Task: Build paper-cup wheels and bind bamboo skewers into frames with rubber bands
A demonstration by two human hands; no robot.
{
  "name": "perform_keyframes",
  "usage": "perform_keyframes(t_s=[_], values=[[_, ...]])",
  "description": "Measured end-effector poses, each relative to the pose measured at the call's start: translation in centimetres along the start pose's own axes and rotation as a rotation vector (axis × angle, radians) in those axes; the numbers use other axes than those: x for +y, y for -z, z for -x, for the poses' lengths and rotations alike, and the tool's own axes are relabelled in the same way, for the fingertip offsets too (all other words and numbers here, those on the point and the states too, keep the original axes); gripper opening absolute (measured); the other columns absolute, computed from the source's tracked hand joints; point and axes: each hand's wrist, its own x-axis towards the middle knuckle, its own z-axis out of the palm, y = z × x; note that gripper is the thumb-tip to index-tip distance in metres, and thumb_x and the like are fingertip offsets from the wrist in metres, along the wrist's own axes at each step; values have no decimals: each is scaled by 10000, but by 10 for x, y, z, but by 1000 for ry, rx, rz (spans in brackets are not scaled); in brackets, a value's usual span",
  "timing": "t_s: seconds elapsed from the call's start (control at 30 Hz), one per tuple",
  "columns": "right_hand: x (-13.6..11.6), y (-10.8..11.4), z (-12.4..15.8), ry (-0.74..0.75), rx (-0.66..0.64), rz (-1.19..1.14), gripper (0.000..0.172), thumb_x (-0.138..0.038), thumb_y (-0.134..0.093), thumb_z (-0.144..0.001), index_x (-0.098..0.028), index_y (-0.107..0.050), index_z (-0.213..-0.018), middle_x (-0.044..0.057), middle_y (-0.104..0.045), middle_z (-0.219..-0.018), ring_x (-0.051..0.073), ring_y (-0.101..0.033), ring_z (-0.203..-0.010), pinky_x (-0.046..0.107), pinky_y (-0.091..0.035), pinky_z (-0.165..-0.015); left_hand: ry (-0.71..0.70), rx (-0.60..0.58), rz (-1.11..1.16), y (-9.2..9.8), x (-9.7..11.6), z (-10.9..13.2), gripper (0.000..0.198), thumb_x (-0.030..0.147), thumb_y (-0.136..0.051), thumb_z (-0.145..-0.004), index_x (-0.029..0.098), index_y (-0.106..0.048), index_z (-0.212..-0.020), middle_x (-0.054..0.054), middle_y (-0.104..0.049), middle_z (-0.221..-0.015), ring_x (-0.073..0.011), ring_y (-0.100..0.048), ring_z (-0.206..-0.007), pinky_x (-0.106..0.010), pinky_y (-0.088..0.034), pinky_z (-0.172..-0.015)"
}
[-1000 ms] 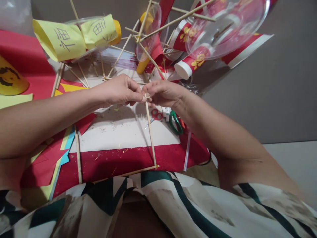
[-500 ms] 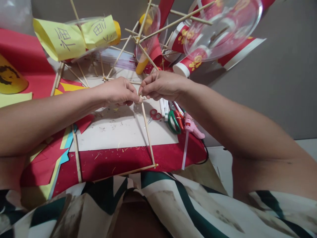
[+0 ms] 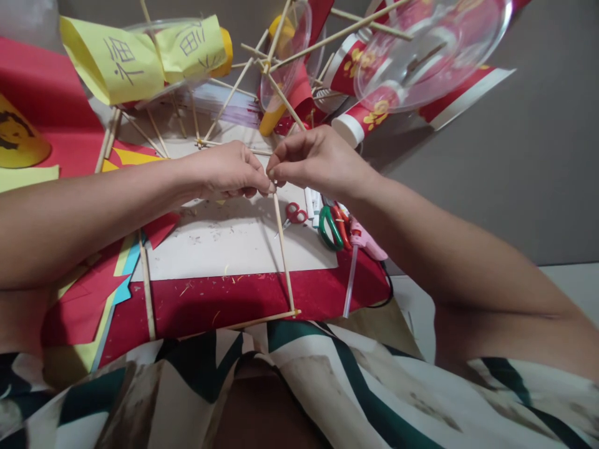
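My left hand (image 3: 234,169) pinches the upper end of a thin wooden stick (image 3: 283,249) between thumb and fingertips. Close against it, my right hand (image 3: 322,161) is also closed in a pinch at the same end; whatever is in those fingertips is too small to make out. The stick slants down toward me and meets another stick (image 3: 262,320) at a bound corner by my lap. Beyond my hands stands a frame of joined sticks (image 3: 234,100), carrying clear plastic lids and paper cups.
Small red-handled scissors (image 3: 296,213), green-handled scissors (image 3: 330,227) and a pink glue gun (image 3: 367,242) lie right of the stick. Yellow paper with writing (image 3: 116,62) hangs at the upper left. Red and white cups (image 3: 369,118) stick out at upper right. Cut coloured paper (image 3: 88,305) lies at left.
My right hand has lifted slightly and its fingers have shifted at the stick's end. The left hand keeps its pinch. The whole view has moved a little.
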Motion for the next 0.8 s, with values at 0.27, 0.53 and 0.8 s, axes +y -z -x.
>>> perform_keyframes(t_s=[0.27,0.53,0.8], values=[[8,-10,36,247,223,273,65,-177,-684,-829,-173,-733,-787,2,-696,-721,126,-618,-674,261,-497,-655,9,14,3,0,1,-1,227,321,-762,-800,117,-703,-719,-15,-515,-576,-79,-453,-525,-272,-303,-570],[27,-39,55,6,401,-171,121,-306,-768,-783,-196,-717,-792,-1,-701,-736,115,-592,-630,246,-495,-577,-9,-7,61,0,-2,-3,257,335,-764,-815,98,-698,-739,-10,-516,-587,-63,-446,-538,-278,-282,-588],[26,-45,60,-290,303,-864,242,-258,-871,-622,-213,-787,-845,8,-741,-793,127,-665,-735,227,-574,-608,-12,4,132,7,-1,-3,212,271,-772,-810,108,-674,-717,0,-516,-588,-39,-402,-504,-258,-269,-558]])
